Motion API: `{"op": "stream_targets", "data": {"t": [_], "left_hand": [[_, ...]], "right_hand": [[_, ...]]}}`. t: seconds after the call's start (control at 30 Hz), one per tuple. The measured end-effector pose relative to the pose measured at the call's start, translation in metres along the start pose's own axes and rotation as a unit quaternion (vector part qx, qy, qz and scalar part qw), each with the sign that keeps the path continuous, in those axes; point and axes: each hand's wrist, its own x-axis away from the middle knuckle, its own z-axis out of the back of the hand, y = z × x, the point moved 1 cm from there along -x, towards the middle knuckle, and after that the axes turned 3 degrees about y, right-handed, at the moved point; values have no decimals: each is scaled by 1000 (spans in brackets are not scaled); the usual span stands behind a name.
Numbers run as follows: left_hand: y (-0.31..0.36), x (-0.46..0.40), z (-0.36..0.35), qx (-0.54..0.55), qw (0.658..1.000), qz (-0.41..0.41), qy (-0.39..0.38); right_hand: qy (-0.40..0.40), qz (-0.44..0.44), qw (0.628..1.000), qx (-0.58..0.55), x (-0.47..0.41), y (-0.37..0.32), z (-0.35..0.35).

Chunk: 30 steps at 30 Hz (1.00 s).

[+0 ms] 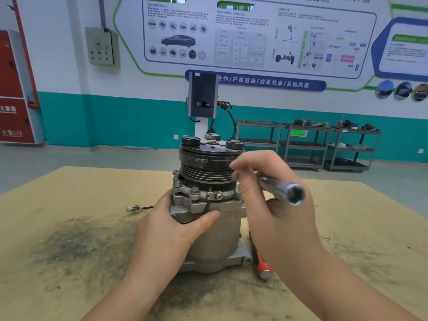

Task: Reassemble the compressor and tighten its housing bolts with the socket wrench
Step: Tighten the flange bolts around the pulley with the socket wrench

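Steadying the compressor (209,205) from its left side, the left hand (171,225) wraps the upper housing with thumb across the front and fingers curled round behind, so it is clamped on the body. The compressor stands upright near the middle of the stained board tabletop (69,205), pulley (208,165) on top, mounting flange at the bottom; a thin lead with a small connector (133,208) trails out to its left. Housing bolts (195,191) sit along the collar just under the pulley, one hex head facing the camera, another at the far left of the collar. To the right, the right hand (275,205) pinches a socket wrench (281,188) with fingers closed round its shaft, the open hex socket pointing toward the camera and away from any bolt, not engaged. Below that hand an orange-handled tool (261,262) lies on the board against the flange. Risks, as judged: the pulley overhangs the bolts closely, so the socket may go on tilted and round a head or slip off; a one-handed hold on a tall upright unit may let it twist or tip under torque; the loose lead could get snagged; the orange-handled tool by the base could be knocked.
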Motion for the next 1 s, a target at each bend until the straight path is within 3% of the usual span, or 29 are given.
{"op": "stream_targets", "data": {"t": [0.13,0.27,0.4,0.5,0.6,0.83,1.0], "left_hand": [[1,1,2,-2,1000,-12,-10],[2,2,3,0,1000,-18,-17],[3,1,5,-4,999,-30,-19],[5,0,6,1,999,-33,-24],[5,0,6,-1,999,-36,-27],[5,0,6,-4,999,-26,-34],[12,10,2,-42,999,9,2]], "right_hand": [[-36,0,996,79,-11,-1,7],[59,-139,984,-91,-27,11,21],[122,-288,924,-223,-35,36,32],[150,-349,878,-292,-38,48,33],[167,-381,847,-332,-37,55,32],[147,-405,826,-364,-37,63,31],[113,-457,788,-397,-40,70,37]]}}
